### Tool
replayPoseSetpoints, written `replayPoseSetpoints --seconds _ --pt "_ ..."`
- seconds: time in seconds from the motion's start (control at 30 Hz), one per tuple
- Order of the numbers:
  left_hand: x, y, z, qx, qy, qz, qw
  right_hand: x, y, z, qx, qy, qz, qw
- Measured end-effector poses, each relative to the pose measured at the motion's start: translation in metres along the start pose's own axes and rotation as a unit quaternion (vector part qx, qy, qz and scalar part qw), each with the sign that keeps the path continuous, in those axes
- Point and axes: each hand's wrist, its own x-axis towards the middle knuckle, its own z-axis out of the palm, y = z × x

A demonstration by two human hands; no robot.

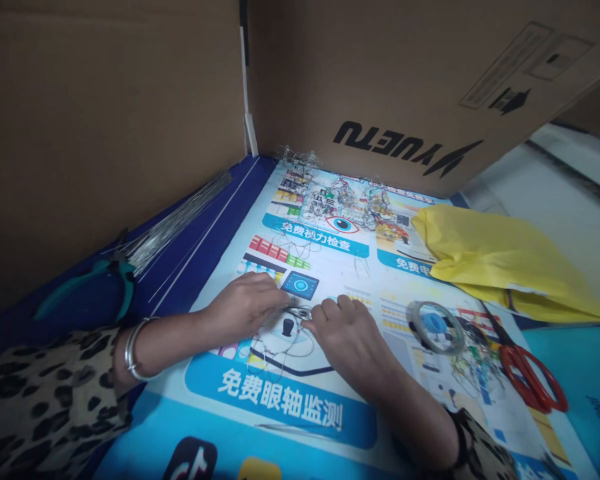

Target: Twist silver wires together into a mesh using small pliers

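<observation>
Over the printed poster [340,417], my left hand [247,303] is closed with its fingertips pinching a thin silvery wire [299,311]. Facing it, my right hand [347,330] is also closed and grips the same wire from the other side. The wire forms a small bent bundle between the fingertips, and thin loops of it hang below toward the poster. My fingers hide part of it. A few straight wire lengths [295,432] lie on the poster below my hands.
Teal-handled pliers [125,287] and a bundle of straight wires [175,230] lie at left. Tangled wire pieces [350,197] lie at the back. At right are a tape roll [437,327], red-handled scissors [533,377] and a yellow bag [505,260]. Cardboard walls [300,80] stand behind.
</observation>
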Motion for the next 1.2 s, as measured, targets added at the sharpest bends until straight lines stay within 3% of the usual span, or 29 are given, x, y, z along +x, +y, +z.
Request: replayPoseSetpoints --seconds 0.57,1.2 --pt "0.002 0.0035 -0.003 0.005 -0.011 -0.002 1.0 -0.0038 -0.0084 0.0003 -0.012 0.008 0.028 1.0" --pt "0.0022 0.0043 -0.0032 0.003 -0.015 -0.012 1.0 -0.0018 -0.0045 0.0006 -0.005 -0.002 0.013 1.0"
